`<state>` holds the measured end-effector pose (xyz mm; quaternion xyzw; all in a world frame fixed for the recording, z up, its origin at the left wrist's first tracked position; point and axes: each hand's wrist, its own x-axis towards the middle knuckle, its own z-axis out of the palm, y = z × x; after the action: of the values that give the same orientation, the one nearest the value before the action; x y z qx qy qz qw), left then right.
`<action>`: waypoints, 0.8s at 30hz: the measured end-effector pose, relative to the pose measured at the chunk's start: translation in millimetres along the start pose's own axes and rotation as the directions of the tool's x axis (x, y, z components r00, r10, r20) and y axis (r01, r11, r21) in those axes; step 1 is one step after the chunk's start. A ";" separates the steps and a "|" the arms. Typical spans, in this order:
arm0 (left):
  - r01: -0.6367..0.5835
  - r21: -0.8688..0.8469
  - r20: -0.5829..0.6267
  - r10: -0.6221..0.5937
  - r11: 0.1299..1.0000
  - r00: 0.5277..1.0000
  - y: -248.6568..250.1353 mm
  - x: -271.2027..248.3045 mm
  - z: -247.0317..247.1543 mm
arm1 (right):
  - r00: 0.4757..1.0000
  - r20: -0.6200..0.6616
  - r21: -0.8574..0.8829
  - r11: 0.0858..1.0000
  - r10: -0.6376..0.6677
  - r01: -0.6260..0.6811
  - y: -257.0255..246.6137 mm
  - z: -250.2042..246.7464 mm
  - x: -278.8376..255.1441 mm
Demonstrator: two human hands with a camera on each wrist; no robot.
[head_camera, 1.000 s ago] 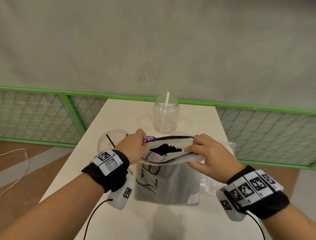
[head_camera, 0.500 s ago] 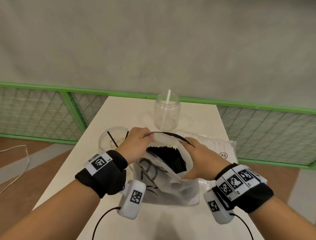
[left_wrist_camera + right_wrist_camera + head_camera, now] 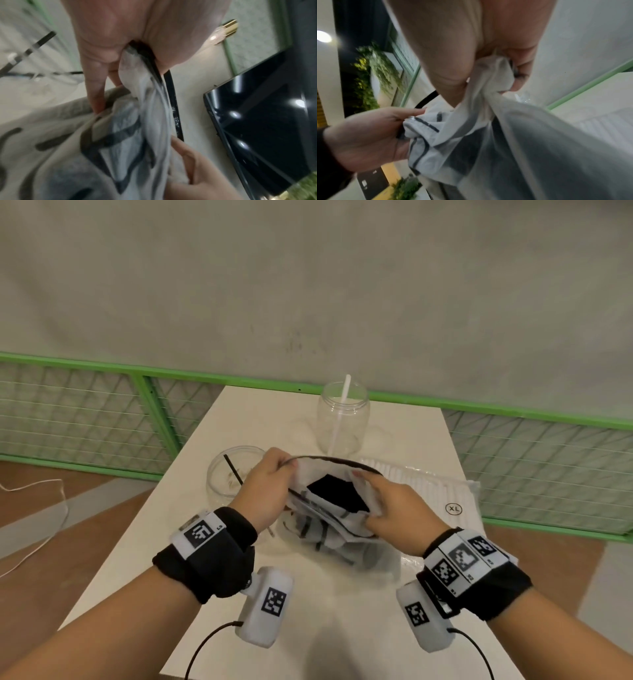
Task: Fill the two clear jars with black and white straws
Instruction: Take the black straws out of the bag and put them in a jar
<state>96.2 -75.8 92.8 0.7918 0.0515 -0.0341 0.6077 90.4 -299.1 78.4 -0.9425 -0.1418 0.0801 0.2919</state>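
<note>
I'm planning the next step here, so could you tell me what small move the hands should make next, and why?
Probably the right hand should let go of the bag rim and reach in for black straws. Both hands already hold the mouth open, left hand pinching the other edge, and the near jar holds only one black straw.

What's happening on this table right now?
A person is pulling open a frosted bag full of black straws: the left hand grips one side of its mouth, the right hand the other. No straw is being taken out yet. The near jar holds a black straw, the far jar a single white straw. A pack of white straws lies on the table beside the bag.
</note>
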 end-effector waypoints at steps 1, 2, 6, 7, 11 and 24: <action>-0.057 0.042 -0.019 0.058 0.997 0.998 2.4 0.7 -3.5 | 1.000 -0.025 0.021 1.000 -0.012 0.012 -0.3 -4.5 -1.7; -0.100 0.097 -0.028 0.103 0.990 0.994 3.1 1.2 -6.2 | 0.999 -0.028 0.034 0.999 -0.025 0.026 0.2 -9.1 -3.3; -0.060 0.301 0.087 0.035 0.952 0.996 -7.6 -1.0 -7.4 | 0.989 0.145 0.005 1.000 -0.019 0.018 8.5 -3.3 -1.6; -0.014 0.298 0.126 -0.025 0.954 0.992 -13.1 -3.0 -6.2 | 0.980 0.198 -0.006 1.000 -0.010 0.011 10.9 0.5 -2.7; 0.233 0.081 0.224 -0.246 0.969 0.943 -25.0 -8.0 0.9 | 0.961 0.275 0.002 0.999 0.040 -0.042 15.2 2.5 -8.0; 0.213 0.074 0.163 -0.222 0.974 0.961 -15.5 0.1 -3.1 | 0.977 0.205 -0.013 0.999 -0.048 0.052 18.0 -1.5 -3.1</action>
<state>94.4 -68.8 78.7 0.7921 0.0851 -0.1696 0.5801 91.8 -315.1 69.6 -0.9280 -0.1956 0.1680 0.2689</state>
